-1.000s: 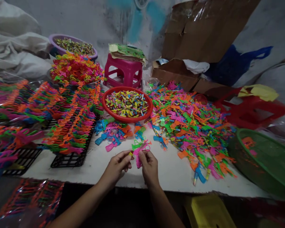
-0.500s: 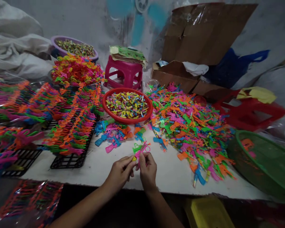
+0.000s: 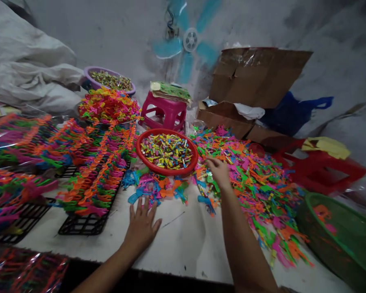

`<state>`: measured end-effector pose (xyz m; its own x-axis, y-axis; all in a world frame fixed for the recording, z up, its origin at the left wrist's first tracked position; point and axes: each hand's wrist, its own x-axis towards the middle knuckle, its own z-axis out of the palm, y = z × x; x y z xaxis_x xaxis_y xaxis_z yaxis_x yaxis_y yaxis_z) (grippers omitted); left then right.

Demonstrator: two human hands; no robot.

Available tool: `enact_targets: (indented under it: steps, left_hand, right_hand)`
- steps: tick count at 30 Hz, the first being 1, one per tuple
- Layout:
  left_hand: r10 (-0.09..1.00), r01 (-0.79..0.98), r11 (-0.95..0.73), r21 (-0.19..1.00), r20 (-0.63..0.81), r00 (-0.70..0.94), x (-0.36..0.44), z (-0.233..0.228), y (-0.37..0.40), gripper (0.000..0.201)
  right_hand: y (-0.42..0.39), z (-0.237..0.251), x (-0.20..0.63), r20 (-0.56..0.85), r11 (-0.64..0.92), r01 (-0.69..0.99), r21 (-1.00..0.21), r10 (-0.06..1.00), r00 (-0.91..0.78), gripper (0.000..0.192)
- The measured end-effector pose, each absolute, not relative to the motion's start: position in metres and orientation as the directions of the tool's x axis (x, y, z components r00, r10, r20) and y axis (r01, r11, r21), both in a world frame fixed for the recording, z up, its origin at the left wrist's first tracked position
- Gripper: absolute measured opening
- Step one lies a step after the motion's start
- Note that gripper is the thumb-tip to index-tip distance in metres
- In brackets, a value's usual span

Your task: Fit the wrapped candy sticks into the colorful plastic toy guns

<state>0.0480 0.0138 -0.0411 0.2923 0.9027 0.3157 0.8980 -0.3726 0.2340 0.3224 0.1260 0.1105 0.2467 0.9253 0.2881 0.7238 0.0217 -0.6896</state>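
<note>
My left hand (image 3: 141, 226) lies over the white tabletop with its fingers spread and nothing in it. Its fingertips reach a small group of plastic toy guns (image 3: 167, 189) in blue, pink and orange. My right hand (image 3: 220, 173) is over the left edge of a large heap of mixed-colour toy guns (image 3: 247, 162). Its fingers stretch to the left, slightly blurred, and no object shows in them. Between and beyond the hands stands a red basin (image 3: 167, 171) full of small yellow, blue and pink capped tubes.
Black racks (image 3: 79, 226) with rows of toy guns stand at left. A green basket (image 3: 329, 232) is at right. Behind are a pink stool (image 3: 164, 108), an open cardboard box (image 3: 225, 116), a red stool (image 3: 329, 169) and a blue fan (image 3: 190, 40).
The pink toy gun and yellow piece have left my hands. My left hand has moved left and opened; my right hand has reached up and right to the heap. The view has tilted upward.
</note>
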Motion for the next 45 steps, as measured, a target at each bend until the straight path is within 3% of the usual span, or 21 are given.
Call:
enact_targets:
  steps: [4,9,13,17,25,32,37,45]
  left_hand:
    - [0.822,0.828,-0.527,0.193,0.362,0.439,0.052,-0.042,0.018,0.053]
    - [0.800,0.789,-0.563,0.245,0.402,0.445,0.048,-0.037,0.022,0.054]
    - [0.813,0.762,-0.546,0.347,0.439,0.383,0.047,-0.034,0.024,0.044]
    - [0.824,0.747,-0.534,0.396,0.443,0.354,0.049,-0.032,0.025,0.034]
    - [0.832,0.750,-0.521,0.407,0.437,0.341,0.050,-0.033,0.026,0.026]
    - [0.838,0.741,-0.514,0.432,0.439,0.325,0.049,-0.033,0.026,0.023]
    - [0.827,0.727,-0.533,0.433,0.450,0.338,0.048,-0.034,0.026,0.024]
    - [0.841,0.711,-0.513,0.482,0.446,0.305,0.045,-0.032,0.027,0.023]
  right_hand:
    - [0.184,0.087,0.253,0.051,-0.018,0.870,-0.493,0.997,0.050,0.022]
    - [0.227,0.076,0.223,-0.214,-0.071,0.971,-0.229,0.977,0.021,0.035]
    - [0.234,0.076,0.227,-0.352,-0.009,0.990,-0.144,0.935,-0.042,0.056]
    - [0.230,0.074,0.231,-0.343,0.027,0.992,-0.123,0.937,-0.069,0.067]
    - [0.224,0.069,0.226,-0.181,0.065,0.976,-0.208,0.978,-0.104,0.034]
    - [0.220,0.068,0.218,-0.059,0.055,0.902,-0.428,0.994,-0.088,0.035]
    - [0.220,0.065,0.213,-0.058,0.017,0.801,-0.598,0.996,-0.064,0.040]
    - [0.221,0.077,0.225,-0.006,0.009,0.659,-0.752,1.000,-0.021,0.020]
